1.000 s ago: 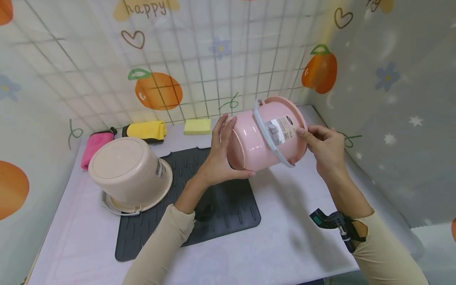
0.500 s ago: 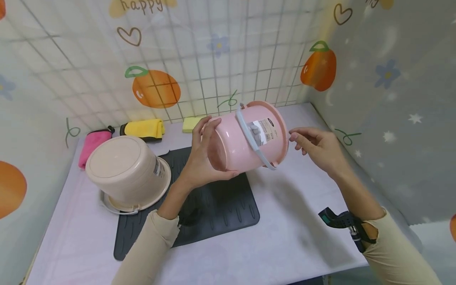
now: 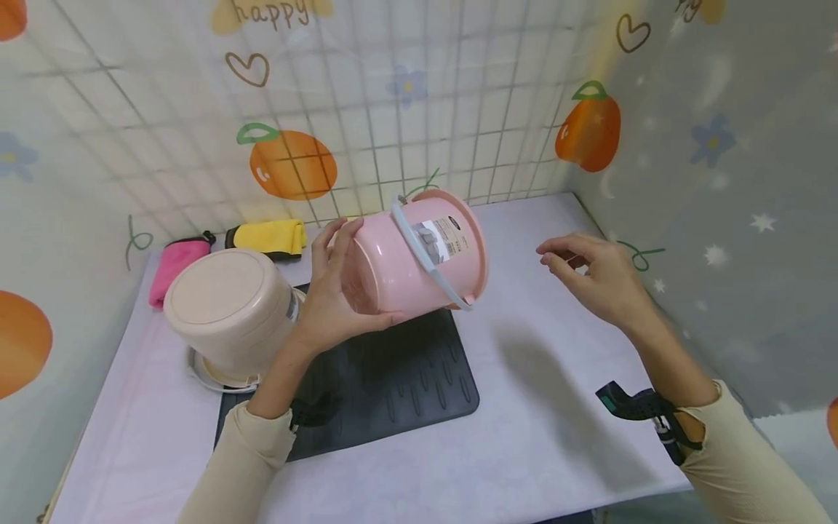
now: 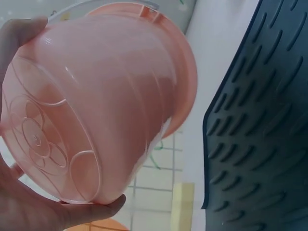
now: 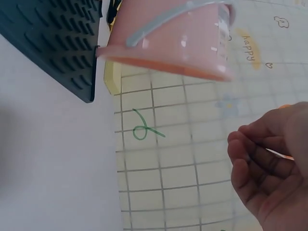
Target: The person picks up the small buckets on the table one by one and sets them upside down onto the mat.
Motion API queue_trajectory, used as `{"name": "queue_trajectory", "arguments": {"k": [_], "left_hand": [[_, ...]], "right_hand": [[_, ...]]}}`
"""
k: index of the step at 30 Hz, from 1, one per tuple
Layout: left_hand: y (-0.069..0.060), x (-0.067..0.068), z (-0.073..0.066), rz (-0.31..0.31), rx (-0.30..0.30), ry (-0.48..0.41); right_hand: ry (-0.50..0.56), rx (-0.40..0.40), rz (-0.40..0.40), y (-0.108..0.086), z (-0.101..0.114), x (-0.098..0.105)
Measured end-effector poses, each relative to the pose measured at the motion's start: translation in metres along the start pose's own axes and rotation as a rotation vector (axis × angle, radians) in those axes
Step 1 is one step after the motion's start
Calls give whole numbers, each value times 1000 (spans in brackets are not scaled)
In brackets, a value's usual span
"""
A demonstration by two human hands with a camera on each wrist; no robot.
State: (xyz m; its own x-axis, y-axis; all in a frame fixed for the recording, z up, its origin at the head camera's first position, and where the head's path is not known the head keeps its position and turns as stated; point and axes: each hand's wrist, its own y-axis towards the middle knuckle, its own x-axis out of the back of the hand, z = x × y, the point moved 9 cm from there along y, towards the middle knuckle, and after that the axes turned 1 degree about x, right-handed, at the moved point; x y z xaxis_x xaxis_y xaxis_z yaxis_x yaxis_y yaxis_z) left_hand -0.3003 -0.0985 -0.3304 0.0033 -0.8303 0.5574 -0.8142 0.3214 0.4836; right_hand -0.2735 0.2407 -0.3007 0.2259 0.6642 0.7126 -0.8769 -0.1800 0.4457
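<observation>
A pink bucket (image 3: pixel 386 262) with a grey-blue handle (image 3: pixel 419 255) and a paper label is held in the air, tipped on its side, its mouth facing right. My left hand (image 3: pixel 330 302) grips it around the bottom end, fingers on top and thumb below; the moulded base (image 4: pixel 41 137) shows in the left wrist view. To the right, apart from the bucket, my right hand (image 3: pixel 599 280) is raised with its fingers loosely curled and nothing in them. Upside down on the left stands a beige bucket (image 3: pixel 225 306), partly behind my left hand and forearm.
Beneath the pink bucket a dark ridged mat (image 3: pixel 406 386) lies on the white-covered table (image 3: pixel 524 437). Folded pink (image 3: pixel 180 266) and yellow (image 3: pixel 268 239) cloths sit at the back left. A yellow sponge (image 4: pixel 183 204) is by the wall grid.
The pink bucket has moved left in my left hand, toward the beige one. My right hand has come away from the bucket's rim and stays at the right.
</observation>
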Motion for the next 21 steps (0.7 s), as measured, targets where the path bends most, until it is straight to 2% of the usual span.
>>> {"name": "queue_trajectory", "arguments": {"k": [4,9,12,21], "left_hand": [[-4,11,-2,2,17,24],[-10,23,-1,6,91,72],[-12,28,-2,14,116,71],[-13,37,-1,70,123,126]], "right_hand": [[-61,71,1,0,4,0],[-109,159,-3,1,11,-1],[-116,201,-7,2,14,-2],[-196,242,20,2,16,-10]]}}
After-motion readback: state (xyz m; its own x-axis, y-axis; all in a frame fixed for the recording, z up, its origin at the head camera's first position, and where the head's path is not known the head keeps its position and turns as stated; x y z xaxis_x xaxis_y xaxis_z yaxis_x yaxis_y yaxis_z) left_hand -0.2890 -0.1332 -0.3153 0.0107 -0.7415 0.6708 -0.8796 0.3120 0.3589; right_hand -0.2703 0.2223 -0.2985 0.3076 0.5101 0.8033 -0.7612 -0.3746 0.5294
